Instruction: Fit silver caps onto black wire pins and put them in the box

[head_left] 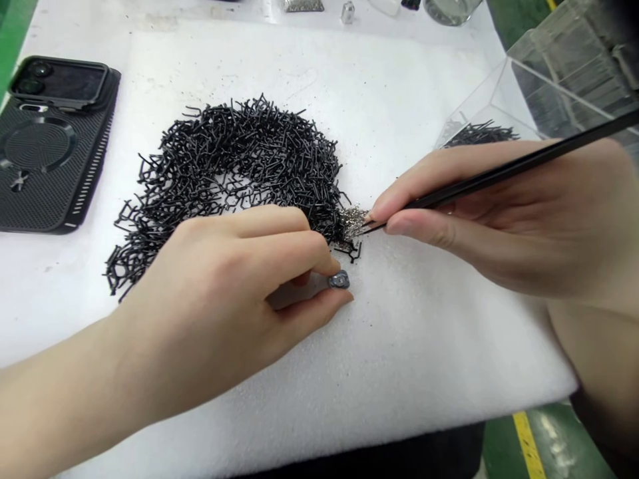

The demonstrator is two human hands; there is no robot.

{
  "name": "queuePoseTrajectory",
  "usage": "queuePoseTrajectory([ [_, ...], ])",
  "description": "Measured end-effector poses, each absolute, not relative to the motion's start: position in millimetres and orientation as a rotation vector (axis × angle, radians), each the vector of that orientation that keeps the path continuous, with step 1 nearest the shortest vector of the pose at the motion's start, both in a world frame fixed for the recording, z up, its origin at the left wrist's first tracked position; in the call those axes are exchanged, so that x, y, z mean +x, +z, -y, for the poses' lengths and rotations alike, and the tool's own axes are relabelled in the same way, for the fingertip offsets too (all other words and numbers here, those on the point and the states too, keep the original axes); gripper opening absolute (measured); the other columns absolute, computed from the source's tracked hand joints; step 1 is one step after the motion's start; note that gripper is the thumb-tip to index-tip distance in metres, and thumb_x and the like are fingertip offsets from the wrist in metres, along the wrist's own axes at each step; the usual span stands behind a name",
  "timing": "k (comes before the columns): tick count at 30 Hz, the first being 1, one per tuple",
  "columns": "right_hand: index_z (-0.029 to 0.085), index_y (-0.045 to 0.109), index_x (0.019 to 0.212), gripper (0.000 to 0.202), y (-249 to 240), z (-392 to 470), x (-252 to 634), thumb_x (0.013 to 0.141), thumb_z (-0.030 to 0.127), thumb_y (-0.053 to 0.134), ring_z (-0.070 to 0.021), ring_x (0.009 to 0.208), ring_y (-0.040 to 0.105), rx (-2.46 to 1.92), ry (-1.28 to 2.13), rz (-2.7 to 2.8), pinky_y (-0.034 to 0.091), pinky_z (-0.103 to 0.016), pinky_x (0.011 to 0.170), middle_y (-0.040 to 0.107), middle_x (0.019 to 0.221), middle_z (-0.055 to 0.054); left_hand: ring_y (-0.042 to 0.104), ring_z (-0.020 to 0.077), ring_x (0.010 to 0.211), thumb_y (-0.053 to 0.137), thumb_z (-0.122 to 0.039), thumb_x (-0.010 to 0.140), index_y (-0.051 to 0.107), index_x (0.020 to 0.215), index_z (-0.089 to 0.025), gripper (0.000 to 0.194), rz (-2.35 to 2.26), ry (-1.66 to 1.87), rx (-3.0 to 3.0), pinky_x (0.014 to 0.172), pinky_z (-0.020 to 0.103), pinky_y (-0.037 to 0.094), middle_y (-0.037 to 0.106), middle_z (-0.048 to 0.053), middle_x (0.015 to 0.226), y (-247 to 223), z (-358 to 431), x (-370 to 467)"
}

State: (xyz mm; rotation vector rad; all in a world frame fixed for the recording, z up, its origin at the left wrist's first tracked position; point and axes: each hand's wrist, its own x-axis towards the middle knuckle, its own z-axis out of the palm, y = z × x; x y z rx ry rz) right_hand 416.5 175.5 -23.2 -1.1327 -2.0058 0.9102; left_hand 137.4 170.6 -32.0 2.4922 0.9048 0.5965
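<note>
Between the thumb and index finger of my left hand is a small grey metal-looking part, pinched just above the white foam sheet. My right hand is closed around black tweezers. Their tips reach into a little heap of tiny silvery pieces. That heap touches the right edge of a large pile of thin, bent black pins. My left hand covers the front part of the pile. What the tweezer tips grip, if anything, is too small to tell.
A black phone in a case lies at the left. On the right, a clear plastic box holds more black pins. Along the far edge stand a small silvery piece, a bag of metal bits and a glass container.
</note>
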Motion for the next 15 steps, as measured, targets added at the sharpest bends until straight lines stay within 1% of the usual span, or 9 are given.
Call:
queuePoseTrajectory([
  [4, 0.031, 0.092, 0.099, 0.007, -22.6, -174.3, 416.5, 0.103, 0.025, 0.089, -0.0161, 0.089, 0.088, -1.145, 0.876, 2.03, 0.076, -0.025, 0.08, 0.091, 0.099, 0.004, 0.067, 0.0106, 0.075, 0.074, -0.017, 0.109, 0.081, 0.093, -0.02, 0.017, -0.932, 0.586, 2.495, 0.067, 0.028, 0.049, 0.073, -0.003, 0.085, -28.9, -170.1, 139.0],
  [7, 0.031, 0.092, 0.101, 0.005, -21.9, -174.5, 417.7, 0.104, 0.029, 0.089, -0.0164, 0.086, 0.087, -1.12, 0.828, 2.067, 0.073, -0.026, 0.074, 0.091, 0.098, 0.004, 0.066, 0.01, 0.074, 0.079, -0.016, 0.105, 0.079, 0.088, -0.019, 0.017, -0.915, 0.601, 2.505, 0.065, 0.028, 0.048, 0.072, -0.003, 0.083, -34.2, -170.6, 138.1],
  [9, 0.031, 0.092, 0.101, 0.004, -21.8, -175.0, 418.7, 0.104, 0.031, 0.089, -0.0166, 0.085, 0.087, -1.126, 0.795, 2.075, 0.071, -0.028, 0.071, 0.091, 0.097, 0.005, 0.065, 0.0095, 0.073, 0.079, -0.015, 0.104, 0.079, 0.088, -0.019, 0.017, -0.908, 0.611, 2.507, 0.064, 0.027, 0.047, 0.072, -0.004, 0.082, -38.8, -171.2, 137.2],
  [13, 0.034, 0.092, 0.103, 0.005, -22.1, -174.9, 419.8, 0.104, 0.031, 0.089, -0.0183, 0.089, 0.088, -1.151, 0.824, 2.063, 0.074, -0.031, 0.077, 0.091, 0.1, 0.005, 0.065, 0.0098, 0.074, 0.08, -0.015, 0.105, 0.079, 0.091, -0.02, 0.015, -0.926, 0.605, 2.504, 0.064, 0.027, 0.048, 0.072, -0.005, 0.083, -38.1, -170.0, 136.7],
  [14, 0.034, 0.092, 0.103, 0.005, -22.2, -174.7, 419.7, 0.104, 0.031, 0.089, -0.0192, 0.089, 0.088, -1.148, 0.832, 2.063, 0.075, -0.032, 0.078, 0.091, 0.101, 0.005, 0.066, 0.01, 0.075, 0.081, -0.018, 0.106, 0.079, 0.092, -0.02, 0.014, -0.933, 0.575, 2.507, 0.065, 0.028, 0.048, 0.073, -0.005, 0.085, -35.8, -169.3, 137.0],
  [15, 0.035, 0.093, 0.103, 0.005, -22.1, -174.4, 419.5, 0.104, 0.031, 0.089, -0.02, 0.089, 0.088, -1.149, 0.836, 2.063, 0.075, -0.033, 0.078, 0.091, 0.101, 0.005, 0.068, 0.01, 0.078, 0.08, -0.016, 0.106, 0.08, 0.096, -0.02, 0.011, -0.949, 0.535, 2.515, 0.066, 0.027, 0.049, 0.075, -0.004, 0.089, -33.2, -168.7, 137.4],
])
